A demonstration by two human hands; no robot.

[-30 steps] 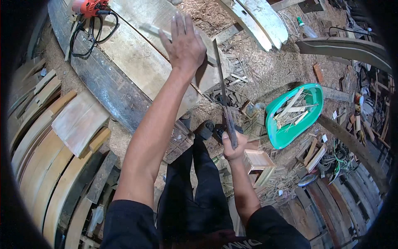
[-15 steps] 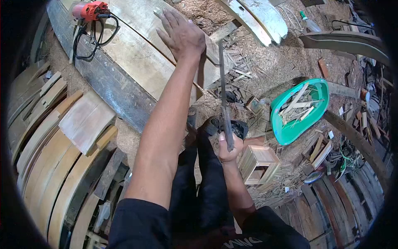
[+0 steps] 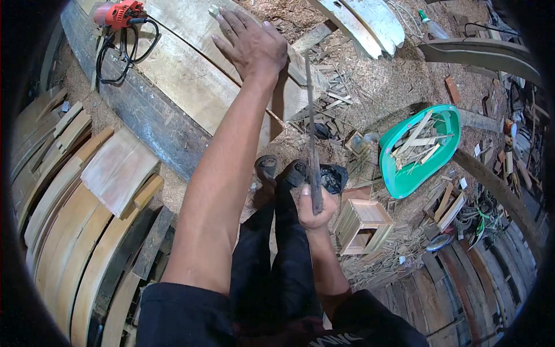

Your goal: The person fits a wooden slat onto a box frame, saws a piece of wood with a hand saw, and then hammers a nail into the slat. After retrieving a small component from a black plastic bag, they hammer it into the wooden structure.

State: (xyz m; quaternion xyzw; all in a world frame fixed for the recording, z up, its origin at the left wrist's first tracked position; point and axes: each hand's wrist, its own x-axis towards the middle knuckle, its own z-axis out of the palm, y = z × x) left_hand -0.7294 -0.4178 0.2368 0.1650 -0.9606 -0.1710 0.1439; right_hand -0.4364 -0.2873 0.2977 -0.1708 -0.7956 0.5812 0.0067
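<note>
My left hand point(image 3: 251, 46) lies open with its fingers spread on a pale wooden board point(image 3: 191, 63), near the board's right end. At one fingertip a small pale thing point(image 3: 214, 11) shows. In my right hand point(image 3: 318, 209), held low in front of my legs, is a long narrow dark grey strip point(image 3: 313, 133), gripped at its near end with the thumb along it. The strip points away from me, and its far end overlaps the board's right edge in this view. Below the board, my feet point(image 3: 298, 169) stand on the littered ground.
A red power tool point(image 3: 122, 14) with a black cord sits at the upper left. To the right stands a green tub point(image 3: 399, 188) holding wood scraps. A small wooden frame box point(image 3: 365, 225) is beside my right arm. Curved planks point(image 3: 87, 248) are stacked at left.
My right hand and the near end of the strip have shifted slightly left and down. My left hand stays flat on the board. The whole view has moved a little.
</note>
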